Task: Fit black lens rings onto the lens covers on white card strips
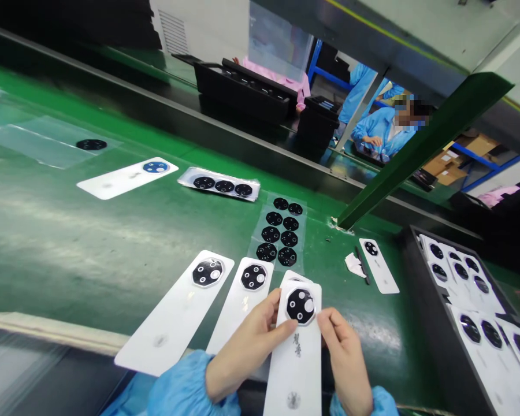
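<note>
In front of me is a white phone back cover point(295, 370) with a black octagonal camera plate point(300, 306) near its top. My left hand point(245, 341) grips its left edge, the thumb lying on the face just under the plate. At the right edge, beside the plate, my right hand point(344, 352) pinches the cover with curled fingers. Part of another white cover shows behind its top. To the left, two more white covers point(177, 318) lie side by side on the green bench, each bearing a black plate.
Beyond my hands lies a clear film sheet point(278, 231) with several black plates. Farther left are a stack of film strips point(219, 184) and a blue-plated cover point(125, 178). At right, a black tray point(442, 323) holds several covers; a green post point(420, 153) slants up. Co-workers sit across the line.
</note>
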Available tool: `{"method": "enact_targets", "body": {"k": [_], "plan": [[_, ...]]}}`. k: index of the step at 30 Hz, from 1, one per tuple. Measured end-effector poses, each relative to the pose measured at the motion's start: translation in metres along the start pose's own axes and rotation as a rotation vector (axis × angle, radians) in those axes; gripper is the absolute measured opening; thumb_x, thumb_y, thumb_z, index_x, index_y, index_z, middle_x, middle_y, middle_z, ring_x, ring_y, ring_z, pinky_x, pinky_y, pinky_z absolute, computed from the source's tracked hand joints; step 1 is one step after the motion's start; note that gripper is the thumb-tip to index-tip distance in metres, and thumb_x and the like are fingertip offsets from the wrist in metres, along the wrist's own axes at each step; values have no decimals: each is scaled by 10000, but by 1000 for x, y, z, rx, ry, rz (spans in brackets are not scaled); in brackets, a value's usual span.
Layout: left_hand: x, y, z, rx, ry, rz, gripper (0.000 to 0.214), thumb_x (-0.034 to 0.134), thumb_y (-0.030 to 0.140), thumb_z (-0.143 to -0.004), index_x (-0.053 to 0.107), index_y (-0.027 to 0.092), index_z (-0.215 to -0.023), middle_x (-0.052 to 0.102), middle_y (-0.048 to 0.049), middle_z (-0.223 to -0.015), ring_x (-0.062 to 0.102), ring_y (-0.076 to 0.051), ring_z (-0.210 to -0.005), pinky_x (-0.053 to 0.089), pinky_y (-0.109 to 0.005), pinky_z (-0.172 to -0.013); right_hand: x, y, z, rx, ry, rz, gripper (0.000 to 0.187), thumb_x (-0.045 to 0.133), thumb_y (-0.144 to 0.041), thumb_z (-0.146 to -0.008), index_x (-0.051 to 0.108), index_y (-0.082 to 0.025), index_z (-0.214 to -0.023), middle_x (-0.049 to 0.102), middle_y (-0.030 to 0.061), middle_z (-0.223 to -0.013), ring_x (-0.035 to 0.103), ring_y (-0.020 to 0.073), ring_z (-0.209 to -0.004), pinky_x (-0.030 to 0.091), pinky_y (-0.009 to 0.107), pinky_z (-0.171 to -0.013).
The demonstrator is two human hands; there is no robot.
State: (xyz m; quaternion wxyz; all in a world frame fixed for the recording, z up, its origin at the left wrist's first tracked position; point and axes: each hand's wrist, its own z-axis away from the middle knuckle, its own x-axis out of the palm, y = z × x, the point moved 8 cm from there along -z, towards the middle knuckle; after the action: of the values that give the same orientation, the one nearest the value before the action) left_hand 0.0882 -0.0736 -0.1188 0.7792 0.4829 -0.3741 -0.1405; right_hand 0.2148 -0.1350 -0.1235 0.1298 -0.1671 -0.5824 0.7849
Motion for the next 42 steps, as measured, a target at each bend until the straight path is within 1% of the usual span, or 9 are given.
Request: {"method": "enact_targets", "body": {"k": [3, 5, 8, 12, 16, 30, 35, 39, 42], "plan": [[-25, 3, 14, -6, 98, 0, 483, 666, 396, -752, 479, 212, -1157, 647, -59, -1095, 606, -239, -982, 475, -329, -823, -7, -27, -21, -114, -51, 222, 376, 485, -505, -853, 596, -174, -994, 580, -6, -656, 546, 140, -572, 437, 265, -561], [-46, 7, 25, -2, 203, 7, 511, 678, 413, -740, 476, 223, -1169, 650, -57, -1116, 605, -246, -1008, 476, -326, -838, -8, -48, -42, -209, -66, 425, 349, 521, -450, -845, 583, -199, -1080, 592, 4, -740, 570, 157, -660, 453, 294, -645], [-68, 13, 41, 14, 311, 12, 564, 698, 456, -707, 475, 228, -1172, 661, -65, -1109, 614, -271, -1006, 495, -330, -802, 18, -69, -75, -376, -242, 781, 245, 561, -328, -822, 604, -252, -1050, 565, 18, -945, 560, 176, -863, 441, 309, -737], [-81, 17, 57, 23, 360, -10, 592, 673, 462, -737, 428, 235, -1226, 650, -70, -1133, 610, -280, -1015, 491, -348, -823, 53, -72, -114, -413, -361, 887, 307, 675, -187, -690, 605, -259, -980, 514, -5, -994, 529, 159, -904, 435, 293, -773], [-83, 19, 64, 47, 334, -35, 586, 639, 450, -776, 393, 226, -1258, 611, -79, -1200, 577, -277, -1073, 471, -352, -872, 70, -68, -133, -406, -381, 972, 323, 725, -158, -622, 570, -235, -895, 481, -17, -937, 506, 149, -856, 422, 296, -766], [-77, 20, 58, 166, 220, 7, 535, 621, 407, -792, 422, 194, -1241, 555, -102, -1254, 549, -268, -1100, 434, -368, -914, 81, -63, -150, -398, -423, 1083, 389, 751, -145, -519, 426, -224, -716, 434, -62, -775, 454, 104, -651, 380, 241, -598], [-73, 22, 61, 136, 200, 61, 516, 638, 391, -780, 431, 207, -1216, 616, -86, -1168, 588, -254, -1038, 456, -348, -864, 80, -69, -132, -448, -383, 1069, 318, 670, -172, -604, 437, -243, -809, 468, -49, -823, 489, 128, -692, 408, 272, -635], [-73, 20, 61, 102, 203, 108, 490, 652, 367, -770, 444, 216, -1188, 651, -63, -1112, 605, -237, -1007, 468, -322, -832, 78, -70, -116, -528, -370, 1051, 265, 584, -193, -694, 470, -239, -929, 455, 9, -963, 524, 165, -810, 439, 307, -688], [-75, 16, 58, 122, 202, 121, 469, 662, 364, -760, 461, 220, -1159, 666, -56, -1074, 614, -239, -988, 478, -321, -809, 76, -67, -111, -575, -379, 1037, 318, 540, -184, -724, 467, -223, -1031, 418, 56, -1082, 528, 176, -870, 465, 317, -718]]}}
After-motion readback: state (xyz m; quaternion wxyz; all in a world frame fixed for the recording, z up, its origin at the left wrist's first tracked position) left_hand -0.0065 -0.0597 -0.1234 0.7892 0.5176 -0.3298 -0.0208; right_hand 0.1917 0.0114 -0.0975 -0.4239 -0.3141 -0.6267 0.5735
